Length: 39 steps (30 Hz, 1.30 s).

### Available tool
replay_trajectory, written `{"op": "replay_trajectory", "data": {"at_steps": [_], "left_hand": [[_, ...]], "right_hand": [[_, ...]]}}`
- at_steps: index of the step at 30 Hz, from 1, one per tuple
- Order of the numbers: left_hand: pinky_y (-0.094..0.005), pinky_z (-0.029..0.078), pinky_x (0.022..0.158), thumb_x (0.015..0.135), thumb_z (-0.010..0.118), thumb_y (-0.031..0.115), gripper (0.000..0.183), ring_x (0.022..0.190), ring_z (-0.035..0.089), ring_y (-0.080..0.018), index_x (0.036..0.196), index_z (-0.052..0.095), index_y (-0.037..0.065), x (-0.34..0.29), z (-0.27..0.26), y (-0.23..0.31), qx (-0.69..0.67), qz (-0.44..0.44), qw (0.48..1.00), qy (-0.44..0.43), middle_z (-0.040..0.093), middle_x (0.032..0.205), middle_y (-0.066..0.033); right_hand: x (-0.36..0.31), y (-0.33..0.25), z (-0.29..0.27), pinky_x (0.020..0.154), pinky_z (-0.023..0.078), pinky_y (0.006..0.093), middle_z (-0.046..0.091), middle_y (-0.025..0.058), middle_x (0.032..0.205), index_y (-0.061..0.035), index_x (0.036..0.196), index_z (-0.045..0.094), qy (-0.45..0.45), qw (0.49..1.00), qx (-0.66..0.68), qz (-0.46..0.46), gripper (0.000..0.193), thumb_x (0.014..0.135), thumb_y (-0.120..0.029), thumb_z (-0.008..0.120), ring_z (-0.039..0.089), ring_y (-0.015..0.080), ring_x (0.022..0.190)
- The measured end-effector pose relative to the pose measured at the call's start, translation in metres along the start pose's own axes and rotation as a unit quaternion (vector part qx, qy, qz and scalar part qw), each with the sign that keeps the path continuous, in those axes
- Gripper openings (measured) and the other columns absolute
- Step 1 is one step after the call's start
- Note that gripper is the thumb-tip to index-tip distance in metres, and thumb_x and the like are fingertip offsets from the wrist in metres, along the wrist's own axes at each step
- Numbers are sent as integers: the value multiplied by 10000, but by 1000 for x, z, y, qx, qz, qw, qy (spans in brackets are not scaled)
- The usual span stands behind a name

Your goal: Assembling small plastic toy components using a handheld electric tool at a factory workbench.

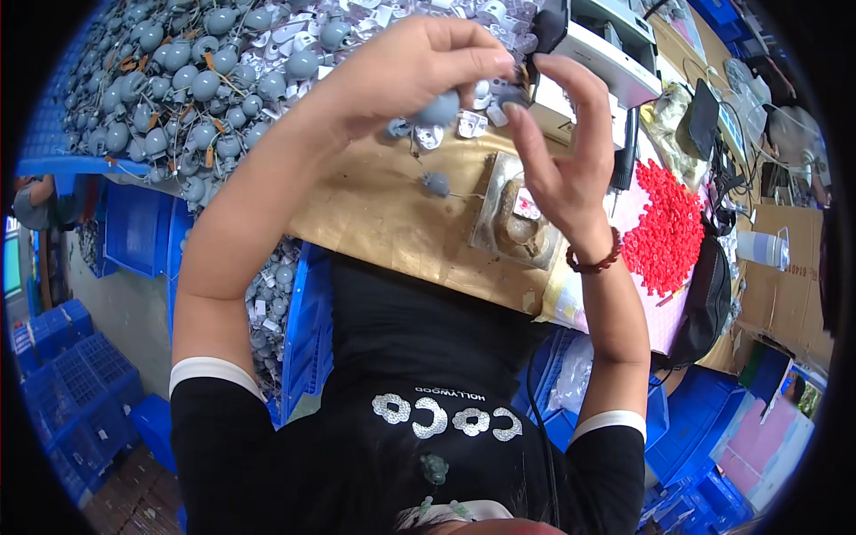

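My left hand (pixel 423 71) is closed in a pinch over the table, with a round grey plastic part (pixel 437 109) at its fingers. Opposite it, my right hand (pixel 571 156) has its thumb and fingers apart, and I see nothing gripped in it. A blurred dark grey shape lies between the two hands. Below my right hand stands a metal block with a rounded holder (pixel 522 236), and a small white part (pixel 526 204) with a red piece sits in it. A small grey part (pixel 436 184) with a thin wire lies on the gold-brown work surface (pixel 374 201).
Grey ball-shaped parts with wires (pixel 169 85) are heaped at the far left, beside white plastic parts (pixel 285 36). Small red pieces (pixel 664 227) form a pile at the right. A white box-shaped device (pixel 615 45) and a black-handled tool (pixel 628 147) stand behind. Blue crates (pixel 80 392) line the left.
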<state>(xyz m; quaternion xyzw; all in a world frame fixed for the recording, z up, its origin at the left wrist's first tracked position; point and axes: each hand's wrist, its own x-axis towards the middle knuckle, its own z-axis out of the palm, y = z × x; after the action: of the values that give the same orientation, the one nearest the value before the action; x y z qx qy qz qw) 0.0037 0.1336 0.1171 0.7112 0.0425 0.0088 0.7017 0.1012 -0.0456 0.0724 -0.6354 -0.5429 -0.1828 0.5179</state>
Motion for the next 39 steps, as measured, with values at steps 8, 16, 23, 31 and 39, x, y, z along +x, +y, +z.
{"op": "replay_trajectory", "data": {"at_steps": [8,16,23,31,39], "left_hand": [[-296,559,703,1014,532,269,367,857,617,-149,1259,535,-4,-33,59,-45,-428,-148,891,-32,611,959,-67],[-292,486,806,882,645,21,259,987,588,-186,1136,602,41,-70,118,-103,131,22,990,41,585,1063,-83],[-379,475,882,806,655,11,253,1024,577,-301,1054,611,36,-64,126,-111,238,85,966,52,580,1072,-128],[-400,459,906,807,632,13,233,1046,558,-310,1037,608,40,-61,126,-113,274,82,956,62,570,1079,-119],[-429,447,937,802,635,17,303,1103,540,-324,1102,608,53,-55,129,-112,349,84,929,83,569,1154,-115]], "right_hand": [[-35,-10,-65,606,519,187,709,46,893,23,1140,658,-121,893,252,353,203,950,-48,644,622,48,722],[-97,4,-74,591,524,375,623,78,768,-76,944,690,-277,952,-83,99,194,766,-3,718,630,256,674],[-101,12,-62,604,512,357,575,62,786,-66,954,665,-313,939,-143,31,265,691,-42,674,592,246,723],[-85,-3,-71,653,516,364,570,81,841,-42,1003,645,-414,886,-206,25,290,716,-77,643,596,249,779],[-88,-13,-66,630,536,348,568,96,843,-24,963,637,-428,868,-252,30,268,700,-77,648,615,251,788]]}}
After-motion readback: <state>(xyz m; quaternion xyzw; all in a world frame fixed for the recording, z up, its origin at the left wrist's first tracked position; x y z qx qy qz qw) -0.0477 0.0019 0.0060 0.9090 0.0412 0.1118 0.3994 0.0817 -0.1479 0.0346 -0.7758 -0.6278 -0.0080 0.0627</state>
